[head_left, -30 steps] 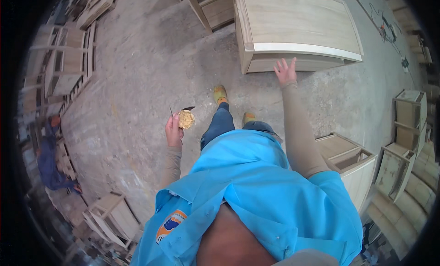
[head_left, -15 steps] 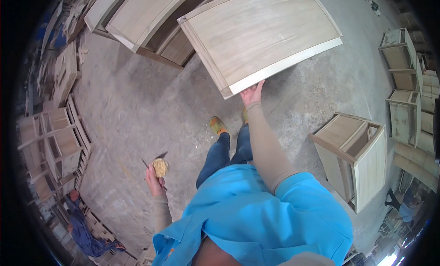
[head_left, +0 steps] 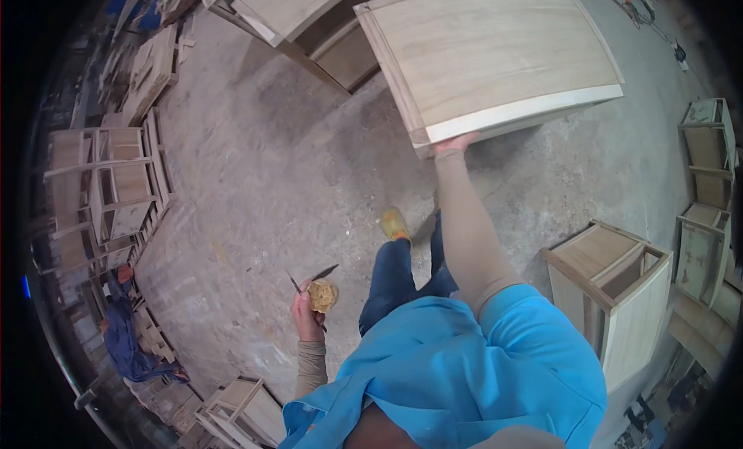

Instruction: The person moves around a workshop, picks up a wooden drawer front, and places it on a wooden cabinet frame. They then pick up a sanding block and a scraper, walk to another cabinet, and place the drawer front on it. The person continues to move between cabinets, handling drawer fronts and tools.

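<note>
My left hand (head_left: pixel 306 319), low at the left, is closed around a small round container (head_left: pixel 323 296) of crumbly yellowish paste. Two thin dark blades (head_left: pixel 322 273) stick out beyond its fingers, with a bit of handle below. Stretched forward, my right hand (head_left: pixel 455 143) grips the near lower edge of a pale wooden cabinet (head_left: pixel 495 54) with a slightly bowed panel. That edge hides most of the right fingers. The cabinet seems tilted, its near edge above the concrete floor, though I cannot see what supports it.
Another wooden cabinet (head_left: pixel 344 58) with open compartments stands behind on the left. At my right is a smaller wooden cabinet (head_left: pixel 611 294). Wooden frames (head_left: pixel 116 186) and dark blue cloth (head_left: pixel 135 333) lie along the left; more small cabinets (head_left: pixel 706 170) line the right. A cable (head_left: pixel 638 15) runs at the far right.
The view has shifted and turned, so the cabinets appear further right. My right hand has slid further under the cabinet's edge. The blades in my left hand show more spread apart.
</note>
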A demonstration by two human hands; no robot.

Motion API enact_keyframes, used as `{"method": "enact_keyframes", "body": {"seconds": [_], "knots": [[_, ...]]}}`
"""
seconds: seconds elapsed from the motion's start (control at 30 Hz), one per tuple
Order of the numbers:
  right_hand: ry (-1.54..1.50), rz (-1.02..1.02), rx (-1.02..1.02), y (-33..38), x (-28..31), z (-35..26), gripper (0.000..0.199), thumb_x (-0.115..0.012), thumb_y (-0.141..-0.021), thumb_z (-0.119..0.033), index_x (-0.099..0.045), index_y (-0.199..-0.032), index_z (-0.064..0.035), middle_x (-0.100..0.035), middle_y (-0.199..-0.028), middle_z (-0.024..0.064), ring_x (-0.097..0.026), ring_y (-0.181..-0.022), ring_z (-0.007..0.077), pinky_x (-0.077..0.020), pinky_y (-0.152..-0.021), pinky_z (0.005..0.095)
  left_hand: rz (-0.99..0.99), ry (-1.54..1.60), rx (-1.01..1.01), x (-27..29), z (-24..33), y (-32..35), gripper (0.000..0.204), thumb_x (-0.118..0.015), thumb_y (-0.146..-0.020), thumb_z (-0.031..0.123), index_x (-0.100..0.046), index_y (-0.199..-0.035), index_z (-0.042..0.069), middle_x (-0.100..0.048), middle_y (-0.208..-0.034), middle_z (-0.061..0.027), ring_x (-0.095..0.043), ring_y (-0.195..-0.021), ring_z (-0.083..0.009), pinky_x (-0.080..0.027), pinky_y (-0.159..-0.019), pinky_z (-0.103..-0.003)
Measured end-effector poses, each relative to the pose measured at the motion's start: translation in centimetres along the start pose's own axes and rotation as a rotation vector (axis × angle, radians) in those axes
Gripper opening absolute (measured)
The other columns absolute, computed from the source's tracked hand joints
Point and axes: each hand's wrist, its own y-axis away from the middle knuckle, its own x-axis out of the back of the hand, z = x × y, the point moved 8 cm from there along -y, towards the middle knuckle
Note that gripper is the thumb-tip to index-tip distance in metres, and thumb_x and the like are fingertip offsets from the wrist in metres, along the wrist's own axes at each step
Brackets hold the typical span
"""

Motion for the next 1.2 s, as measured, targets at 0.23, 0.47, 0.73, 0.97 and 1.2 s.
{"method": "enact_keyframes", "body": {"seconds": [0.23, 0.47, 0.73, 0.97, 1.2], "knots": [[0.197, 0.087, 0.019, 7.2, 6.0, -6.8, 0.054, -0.033, -0.083, -0.050, -0.039, -0.122, -0.0128, -0.043, -0.122, 0.0049, -0.040, -0.113, 0.0240, -0.0344, -0.094, 0.0388, -0.060, -0.043, 0.024, 5.9, -3.7, -0.1, 0.034, -0.046, -0.085, 0.027, -0.051, -0.109, 0.004, -0.053, -0.072, 0.0043, -0.030, -0.040, 0.0003, -0.019, -0.034, -0.015], [0.374, 0.021, -0.016, 14.7, 11.3, -11.5, 0.050, -0.034, -0.085, -0.043, -0.039, -0.121, -0.0079, -0.046, -0.121, 0.0068, -0.044, -0.110, 0.0250, -0.0369, -0.093, 0.0369, -0.264, -0.074, -0.148, -0.2, 2.2, -3.9, 0.034, -0.047, -0.084, 0.025, -0.049, -0.111, 0.004, -0.055, -0.078, 0.0029, -0.034, -0.046, 0.0012, -0.022, -0.037, -0.014], [0.331, 0.189, -0.143, 20.2, 14.2, -12.4, 0.054, -0.033, -0.085, -0.045, -0.037, -0.123, -0.0067, -0.045, -0.122, 0.0088, -0.045, -0.110, 0.0252, -0.0375, -0.093, 0.0369, -0.532, -0.008, -0.102, -22.6, 3.1, -6.8, 0.031, -0.051, -0.084, 0.027, -0.050, -0.111, 0.012, -0.043, -0.061, 0.0065, -0.027, -0.041, -0.0009, -0.020, -0.036, -0.016], [0.279, 0.198, -0.355, 21.2, 14.6, -11.6, 0.055, -0.030, -0.086, -0.048, -0.036, -0.123, -0.0074, -0.044, -0.122, 0.0088, -0.045, -0.109, 0.0254, -0.0382, -0.092, 0.0378, -0.623, 0.121, -0.094, -37.3, 1.6, -9.5, 0.022, -0.047, -0.085, 0.035, -0.045, -0.091, 0.013, -0.042, -0.065, 0.0025, -0.035, -0.043, -0.0035, -0.021, -0.031, -0.016], [0.322, 0.359, -0.256, 21.5, 16.9, -12.1, 0.052, -0.033, -0.087, -0.047, -0.036, -0.122, -0.0078, -0.043, -0.122, 0.0081, -0.046, -0.108, 0.0239, -0.0416, -0.088, 0.0381, -0.584, -0.085, -0.207, -39.6, -0.4, -10.3, 0.032, -0.052, -0.082, 0.031, -0.043, -0.105, 0.011, -0.041, -0.058, 0.0032, -0.031, -0.037, -0.0036, -0.020, -0.030, -0.020]]}}
